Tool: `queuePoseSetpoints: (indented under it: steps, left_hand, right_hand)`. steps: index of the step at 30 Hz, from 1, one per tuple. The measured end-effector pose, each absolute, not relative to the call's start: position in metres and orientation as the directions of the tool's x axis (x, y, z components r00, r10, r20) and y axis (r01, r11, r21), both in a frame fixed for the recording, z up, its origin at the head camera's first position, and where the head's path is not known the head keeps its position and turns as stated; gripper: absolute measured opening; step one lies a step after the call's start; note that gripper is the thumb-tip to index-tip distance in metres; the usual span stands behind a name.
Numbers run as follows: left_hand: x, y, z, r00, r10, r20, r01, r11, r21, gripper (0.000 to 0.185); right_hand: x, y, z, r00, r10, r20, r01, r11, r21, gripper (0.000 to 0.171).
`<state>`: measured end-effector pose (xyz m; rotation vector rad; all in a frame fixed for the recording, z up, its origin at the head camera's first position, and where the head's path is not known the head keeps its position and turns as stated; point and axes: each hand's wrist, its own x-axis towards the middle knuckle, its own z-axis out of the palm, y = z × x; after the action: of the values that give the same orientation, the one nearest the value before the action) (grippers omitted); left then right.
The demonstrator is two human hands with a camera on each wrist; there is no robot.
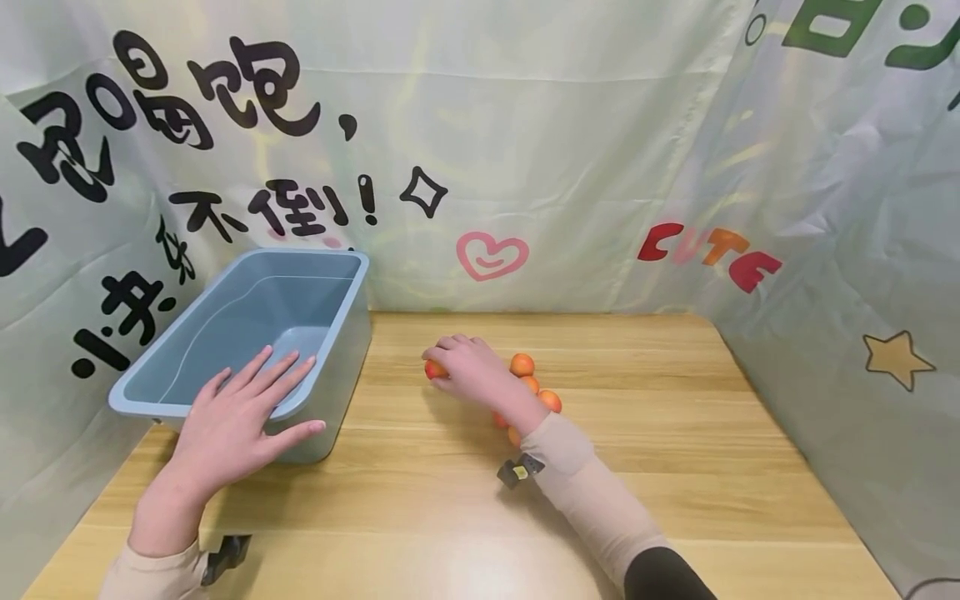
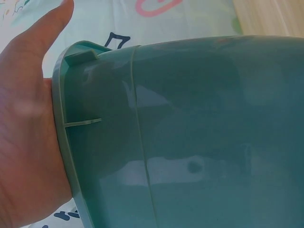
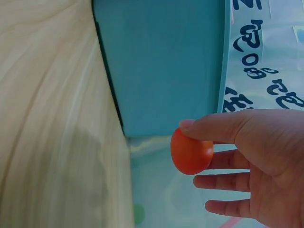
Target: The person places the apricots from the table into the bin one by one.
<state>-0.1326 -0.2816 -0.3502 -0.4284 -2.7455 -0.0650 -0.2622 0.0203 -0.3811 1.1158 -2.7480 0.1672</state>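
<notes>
My right hand [image 1: 476,371] pinches a small orange-red tomato [image 3: 191,154] between thumb and fingers, held above the table between the bin and the other tomatoes. In the right wrist view the remaining fingers stretch out past it. Several more tomatoes [image 1: 522,364] lie in a loose cluster on the wood, partly hidden behind my right wrist. On the left stands a deep blue plastic bin [image 1: 347,367]. My left hand [image 1: 236,412] rests on its near rim with fingers straight and spread over the inside; the left wrist view shows the palm against that rim [image 2: 61,114].
The light wooden table [image 1: 637,417] reaches back to a pale printed cloth [image 1: 570,167] that hangs behind and at both sides. The bin stands close to the cloth at the left. A thin dark cable [image 1: 933,581] shows at the lower right.
</notes>
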Motion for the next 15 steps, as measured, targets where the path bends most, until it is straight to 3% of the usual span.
queuePoseSetpoints:
  steps: [15]
  left_hand:
    - [-0.133,-0.282,-0.350,-0.887,0.291,0.359,0.307,0.952,-0.014,0.086]
  right_hand:
    - [-0.265,-0.012,-0.358,-0.652,-0.642,0.404,-0.725,0.684,-0.083,0.038]
